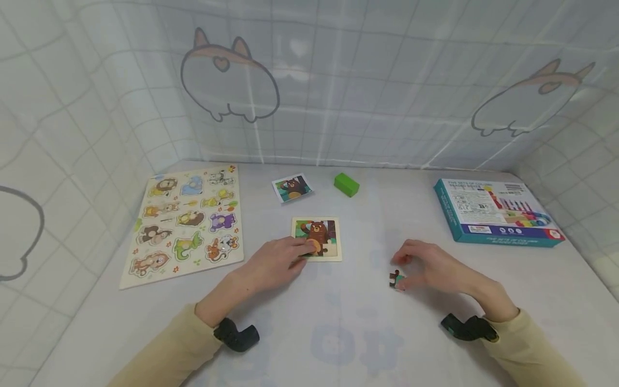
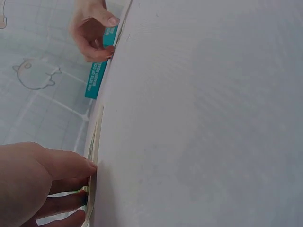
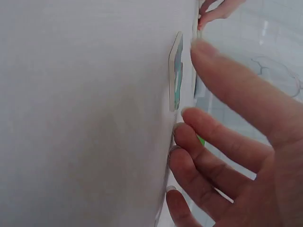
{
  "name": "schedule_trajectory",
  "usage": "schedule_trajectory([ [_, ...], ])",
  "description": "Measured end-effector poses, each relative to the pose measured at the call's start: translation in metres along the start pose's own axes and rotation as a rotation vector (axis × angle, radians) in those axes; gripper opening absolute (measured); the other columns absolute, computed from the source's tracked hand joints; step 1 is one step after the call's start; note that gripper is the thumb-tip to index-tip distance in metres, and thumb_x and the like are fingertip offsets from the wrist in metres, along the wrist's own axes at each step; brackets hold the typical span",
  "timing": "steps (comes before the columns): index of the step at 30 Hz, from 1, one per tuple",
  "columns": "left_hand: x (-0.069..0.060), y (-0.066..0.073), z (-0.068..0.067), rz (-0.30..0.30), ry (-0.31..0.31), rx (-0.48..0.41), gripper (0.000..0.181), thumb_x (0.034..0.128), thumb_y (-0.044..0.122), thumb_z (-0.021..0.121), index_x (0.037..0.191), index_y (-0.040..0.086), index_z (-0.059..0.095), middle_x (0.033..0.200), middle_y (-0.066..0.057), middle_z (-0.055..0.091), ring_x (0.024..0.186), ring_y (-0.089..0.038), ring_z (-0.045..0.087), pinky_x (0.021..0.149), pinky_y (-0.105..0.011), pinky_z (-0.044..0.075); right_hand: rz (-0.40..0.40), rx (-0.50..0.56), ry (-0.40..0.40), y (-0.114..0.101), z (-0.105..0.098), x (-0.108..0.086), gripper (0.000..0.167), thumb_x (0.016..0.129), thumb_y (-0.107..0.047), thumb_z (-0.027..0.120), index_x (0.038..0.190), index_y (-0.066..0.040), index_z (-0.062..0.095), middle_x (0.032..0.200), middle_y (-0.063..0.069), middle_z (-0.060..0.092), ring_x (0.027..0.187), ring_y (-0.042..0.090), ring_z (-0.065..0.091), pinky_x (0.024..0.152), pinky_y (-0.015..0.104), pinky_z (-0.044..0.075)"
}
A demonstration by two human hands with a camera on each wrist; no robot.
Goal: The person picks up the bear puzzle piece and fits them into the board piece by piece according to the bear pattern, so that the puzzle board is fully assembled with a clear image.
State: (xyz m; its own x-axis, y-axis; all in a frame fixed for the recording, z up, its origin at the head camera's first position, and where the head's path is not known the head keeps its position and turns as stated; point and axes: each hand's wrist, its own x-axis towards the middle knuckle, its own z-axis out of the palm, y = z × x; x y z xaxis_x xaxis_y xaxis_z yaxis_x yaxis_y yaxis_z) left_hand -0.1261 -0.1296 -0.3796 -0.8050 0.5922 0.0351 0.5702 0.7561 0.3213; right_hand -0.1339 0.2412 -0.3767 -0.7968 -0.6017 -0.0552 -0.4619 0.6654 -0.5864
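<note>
My left hand (image 1: 278,262) rests on a small wooden jigsaw puzzle (image 1: 337,253) with a brown bear picture; its fingers lie over the left part, covering some of it. In the left wrist view, the thumb (image 2: 78,163) touches the board's near edge. Bare pale wood shows at the puzzle's lower right. On the table to the right lies a loose puzzle piece (image 1: 395,279), brown and green. Around it my right hand (image 1: 432,266) hovers low with thumb and fingers spread. The right wrist view shows the piece (image 3: 175,75) flat on the table, with gaps to the fingertips.
A wooden animal puzzle board (image 1: 181,269) lies at the left. Behind the bear puzzle are a bear picture card (image 1: 292,187) and a green block (image 1: 346,185). A teal-edged bead-set box (image 1: 498,212) lies at the back right, near the tiled-print backdrop (image 1: 348,107).
</note>
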Motion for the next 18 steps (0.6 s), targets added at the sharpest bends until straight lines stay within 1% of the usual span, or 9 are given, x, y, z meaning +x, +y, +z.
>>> schedule_trajectory([
  [4,-0.0002,-0.0002,0.0,-0.007,-0.005,-0.005,0.036,0.0994,0.018,0.06,0.135,0.015,0.065,0.139,-0.008,0.062,0.128,-0.029,0.059,0.102,-0.047,0.052,-0.045,0.008,-0.035,0.0024,-0.0007,-0.0003,0.04,0.075,-0.038,0.087,0.106,-0.022,0.069,0.103,-0.011,0.063,0.093,0.011,0.054,0.083,0.025,0.052],
  [9,-0.0001,-0.0005,0.0004,-0.002,0.001,-0.005,0.036,0.0992,0.017,0.061,0.135,0.015,0.065,0.139,-0.008,0.061,0.127,-0.029,0.059,0.102,-0.047,0.052,-0.071,0.0,-0.031,0.0032,-0.0006,-0.0006,0.033,0.078,-0.036,0.086,0.105,-0.022,0.071,0.103,-0.011,0.063,0.092,0.01,0.055,0.083,0.026,0.053],
  [14,-0.0004,-0.0008,0.0006,-0.001,0.003,-0.007,0.035,0.0991,0.017,0.061,0.134,0.016,0.065,0.139,-0.007,0.062,0.127,-0.028,0.059,0.101,-0.047,0.052,-0.049,-0.017,0.001,0.0035,-0.0005,-0.0004,0.034,0.078,-0.034,0.086,0.106,-0.021,0.071,0.103,-0.011,0.063,0.093,0.01,0.056,0.082,0.025,0.053],
  [18,-0.0007,-0.001,0.0006,-0.002,0.002,-0.007,0.035,0.0992,0.017,0.061,0.134,0.016,0.065,0.139,-0.007,0.062,0.127,-0.028,0.059,0.102,-0.046,0.052,-0.02,-0.022,0.015,0.0041,0.0,-0.0001,0.034,0.076,-0.034,0.087,0.103,-0.022,0.071,0.101,-0.011,0.063,0.092,0.01,0.056,0.083,0.025,0.053],
])
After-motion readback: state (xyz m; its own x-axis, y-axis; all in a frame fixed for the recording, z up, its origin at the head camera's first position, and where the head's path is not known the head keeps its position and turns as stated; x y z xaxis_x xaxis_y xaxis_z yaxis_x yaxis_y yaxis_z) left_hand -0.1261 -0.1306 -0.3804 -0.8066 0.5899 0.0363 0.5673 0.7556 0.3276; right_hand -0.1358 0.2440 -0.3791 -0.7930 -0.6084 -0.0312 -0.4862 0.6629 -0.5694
